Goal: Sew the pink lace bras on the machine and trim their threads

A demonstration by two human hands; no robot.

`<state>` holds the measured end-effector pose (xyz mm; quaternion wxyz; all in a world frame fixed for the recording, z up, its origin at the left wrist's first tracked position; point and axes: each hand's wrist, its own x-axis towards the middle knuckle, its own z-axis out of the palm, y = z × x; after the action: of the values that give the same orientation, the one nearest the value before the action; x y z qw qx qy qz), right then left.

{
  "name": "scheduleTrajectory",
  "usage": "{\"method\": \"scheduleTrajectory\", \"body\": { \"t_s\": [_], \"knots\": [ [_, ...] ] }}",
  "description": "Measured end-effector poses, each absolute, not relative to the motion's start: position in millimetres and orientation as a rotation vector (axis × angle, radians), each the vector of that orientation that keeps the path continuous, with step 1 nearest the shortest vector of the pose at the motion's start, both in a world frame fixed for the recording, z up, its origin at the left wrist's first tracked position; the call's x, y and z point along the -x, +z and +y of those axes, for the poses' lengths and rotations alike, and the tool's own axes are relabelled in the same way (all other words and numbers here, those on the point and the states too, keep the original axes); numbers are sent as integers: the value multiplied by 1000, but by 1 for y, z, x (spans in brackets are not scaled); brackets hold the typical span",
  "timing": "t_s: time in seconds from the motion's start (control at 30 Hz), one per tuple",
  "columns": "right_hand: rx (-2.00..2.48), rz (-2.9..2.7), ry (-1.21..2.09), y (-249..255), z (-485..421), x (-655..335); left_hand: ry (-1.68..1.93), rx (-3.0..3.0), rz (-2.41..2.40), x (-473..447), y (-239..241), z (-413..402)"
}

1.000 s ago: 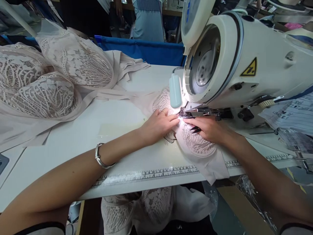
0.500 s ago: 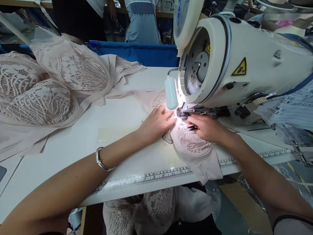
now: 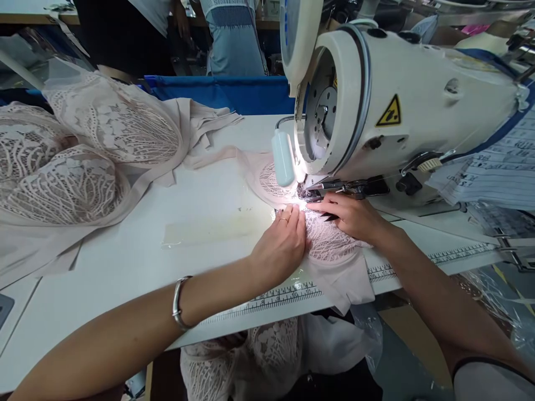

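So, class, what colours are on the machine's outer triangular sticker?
The sticker is yellow with a black border and black symbol, shown in the head view.

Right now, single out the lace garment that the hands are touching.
The lace garment at the sewing machine: the left hand and right hand rest on it. A heap of others lies left on the tabletop; another is below its front edge.

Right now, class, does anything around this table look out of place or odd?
The round cover on the sewing machine seems to stand open, exposing a metal disc; a yellowish strip marks the white table.
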<state>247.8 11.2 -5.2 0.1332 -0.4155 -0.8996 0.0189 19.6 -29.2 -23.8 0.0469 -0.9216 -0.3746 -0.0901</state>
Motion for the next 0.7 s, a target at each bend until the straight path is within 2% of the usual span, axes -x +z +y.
{"method": "scheduleTrajectory", "body": {
  "t_s": [0.53,0.7],
  "knots": [
    [1191,-2610,-23,-5,8,-241,-616,2958,-822,14,-28,12],
    [1208,-2613,-26,-7,8,-241,-590,3071,-820,25,-22,27]
  ]
}}
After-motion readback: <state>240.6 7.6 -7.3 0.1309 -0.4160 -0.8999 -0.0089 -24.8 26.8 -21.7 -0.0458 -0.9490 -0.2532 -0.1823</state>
